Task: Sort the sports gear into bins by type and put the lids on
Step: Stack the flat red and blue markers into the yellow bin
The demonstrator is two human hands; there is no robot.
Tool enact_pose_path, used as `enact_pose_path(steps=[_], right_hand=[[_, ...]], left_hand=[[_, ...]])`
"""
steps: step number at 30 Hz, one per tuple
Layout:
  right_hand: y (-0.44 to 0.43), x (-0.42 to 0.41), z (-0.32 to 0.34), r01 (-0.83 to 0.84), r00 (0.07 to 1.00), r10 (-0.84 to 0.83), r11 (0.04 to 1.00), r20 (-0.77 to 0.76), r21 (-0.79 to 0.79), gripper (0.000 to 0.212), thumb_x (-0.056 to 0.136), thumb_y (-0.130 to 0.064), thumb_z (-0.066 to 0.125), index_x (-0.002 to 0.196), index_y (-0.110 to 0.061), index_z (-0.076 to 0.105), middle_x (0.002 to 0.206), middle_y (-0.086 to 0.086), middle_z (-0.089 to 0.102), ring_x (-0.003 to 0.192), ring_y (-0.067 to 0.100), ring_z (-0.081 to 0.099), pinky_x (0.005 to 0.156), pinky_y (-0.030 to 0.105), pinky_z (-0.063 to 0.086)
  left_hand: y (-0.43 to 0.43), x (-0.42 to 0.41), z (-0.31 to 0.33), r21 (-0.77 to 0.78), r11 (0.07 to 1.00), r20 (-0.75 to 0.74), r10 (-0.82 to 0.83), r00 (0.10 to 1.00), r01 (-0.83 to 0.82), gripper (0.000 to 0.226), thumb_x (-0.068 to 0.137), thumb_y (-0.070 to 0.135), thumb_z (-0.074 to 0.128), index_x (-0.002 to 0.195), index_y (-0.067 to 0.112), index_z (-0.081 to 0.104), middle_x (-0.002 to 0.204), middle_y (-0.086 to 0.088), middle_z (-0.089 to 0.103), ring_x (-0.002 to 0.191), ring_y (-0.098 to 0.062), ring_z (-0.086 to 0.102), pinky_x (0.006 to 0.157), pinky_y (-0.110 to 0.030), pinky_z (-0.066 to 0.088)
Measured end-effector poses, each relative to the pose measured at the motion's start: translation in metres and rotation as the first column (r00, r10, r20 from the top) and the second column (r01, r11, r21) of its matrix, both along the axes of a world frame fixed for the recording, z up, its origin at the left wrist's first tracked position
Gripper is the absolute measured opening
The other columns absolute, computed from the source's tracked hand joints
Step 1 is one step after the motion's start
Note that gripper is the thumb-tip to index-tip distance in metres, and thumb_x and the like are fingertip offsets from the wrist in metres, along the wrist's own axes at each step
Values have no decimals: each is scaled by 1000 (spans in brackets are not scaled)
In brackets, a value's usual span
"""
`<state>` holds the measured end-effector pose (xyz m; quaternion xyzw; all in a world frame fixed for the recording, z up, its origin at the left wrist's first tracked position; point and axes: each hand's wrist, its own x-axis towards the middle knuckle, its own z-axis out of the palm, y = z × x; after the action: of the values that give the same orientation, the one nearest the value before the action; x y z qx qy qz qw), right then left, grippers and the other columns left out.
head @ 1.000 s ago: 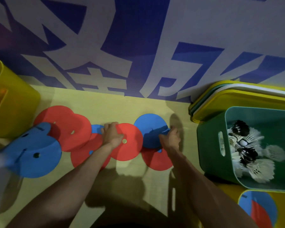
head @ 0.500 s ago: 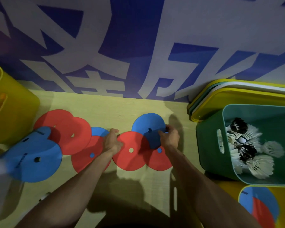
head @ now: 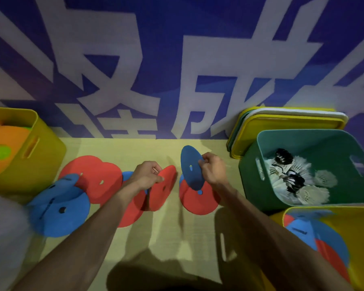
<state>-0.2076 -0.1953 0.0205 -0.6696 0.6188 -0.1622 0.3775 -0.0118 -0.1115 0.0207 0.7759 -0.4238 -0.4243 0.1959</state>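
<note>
Flat red and blue foam discs lie scattered on the yellow table. My left hand pinches the edge of a red disc, lifted and tilted on edge. My right hand grips a blue disc, raised upright above a red disc that lies flat. More red discs and blue discs overlap at the left. A green bin at the right holds white shuttlecocks. A yellow bin at the lower right holds blue and red discs.
Another yellow bin at the far left holds an orange disc with a green centre. A stack of yellow and white lids leans behind the green bin. A blue banner with white characters stands along the table's back edge. Something white and blurred is at the lower left.
Both hands have lifted their discs off the table: the left tilted the red disc up on edge, the right raised the blue disc upright.
</note>
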Motion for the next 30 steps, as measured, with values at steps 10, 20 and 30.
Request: enact_pose_path(steps=[10,20,30], right_hand=[[48,-75,77,176,980,-152,965,132,-195,18,91,-19,54,95,-11,70,87,3,67,80,16,55,68,24,36],[92,-207,115,638,741,-513,740,433,-213,12,88,-18,59,81,-17,70,75,-2,65,74,11,56,71,28,42],[136,-310,103,838,541,-712,500,447,-218,11,85,-19,59,81,-18,69,74,-5,65,69,5,56,71,28,45]], left_hand=[[20,-61,81,-384,922,135,-4,991,56,6,86,23,65,91,23,62,83,1,62,59,-20,61,57,-35,56],[21,-190,125,-598,787,-146,-293,945,152,6,88,20,64,93,23,65,81,8,62,76,-15,63,68,-26,49],[24,-300,116,-612,740,-277,-530,801,278,9,88,10,63,92,17,62,77,8,56,64,3,52,62,-13,44]])
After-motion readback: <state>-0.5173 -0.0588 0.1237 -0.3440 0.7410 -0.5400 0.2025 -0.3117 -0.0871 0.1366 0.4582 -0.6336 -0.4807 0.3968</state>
